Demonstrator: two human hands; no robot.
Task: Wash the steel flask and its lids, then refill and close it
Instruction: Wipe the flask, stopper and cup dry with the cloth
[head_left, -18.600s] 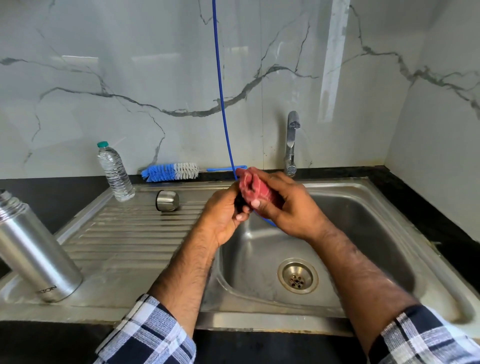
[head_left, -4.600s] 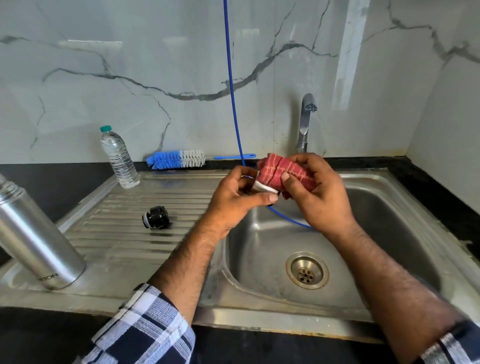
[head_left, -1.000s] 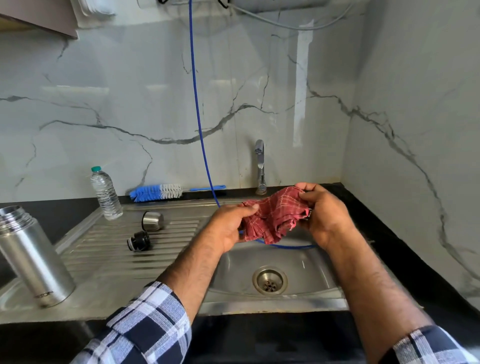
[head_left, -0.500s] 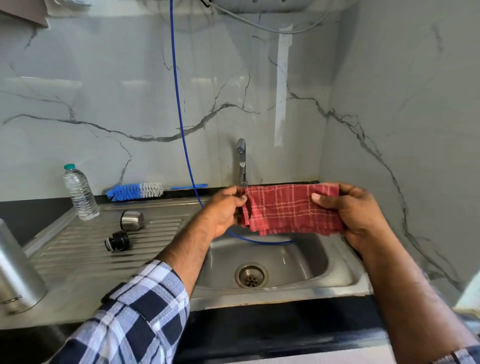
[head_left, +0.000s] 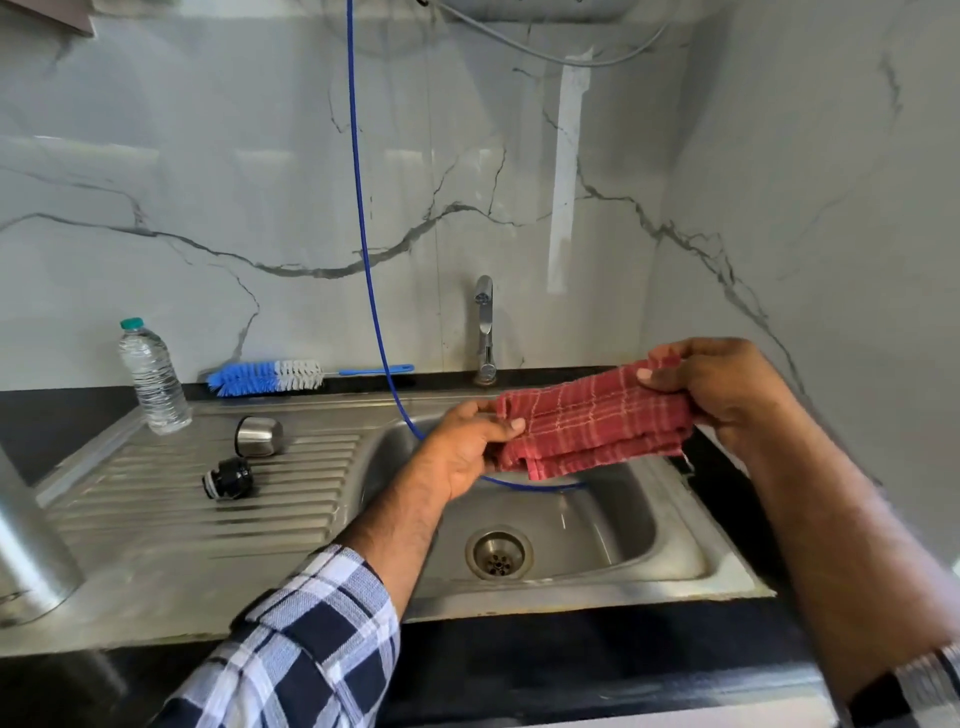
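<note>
Above the steel sink basin (head_left: 613, 525), a person holds a folded red checked cloth (head_left: 592, 421) stretched between both hands. Each hand's grip is closed on the cloth: the left hand (head_left: 467, 447) pinches its left end between thumb and fingers, and the right hand (head_left: 722, 389) pinches the upper right end, held a little higher. A thin blue hose (head_left: 363, 249) hangs down the marble wall and curves into the basin behind the cloth. A tap (head_left: 484, 332) stands at the back edge of the sink. To the left, on the ribbed draining board (head_left: 218, 519), a steel cap (head_left: 258, 436) lies on its side, and a black inner lid (head_left: 228, 478) lies just in front of it, the two close but apart. The steel flask (head_left: 26, 551) stands at the far left edge of the picture, only partly in view and blurred. A clear plastic water bottle (head_left: 151, 376) with a green cap stands at the back left corner of the board, and a blue and white bottle brush (head_left: 270, 375) lies on the dark table along the wall. Checked sleeves cover both forearms near the camera.
</note>
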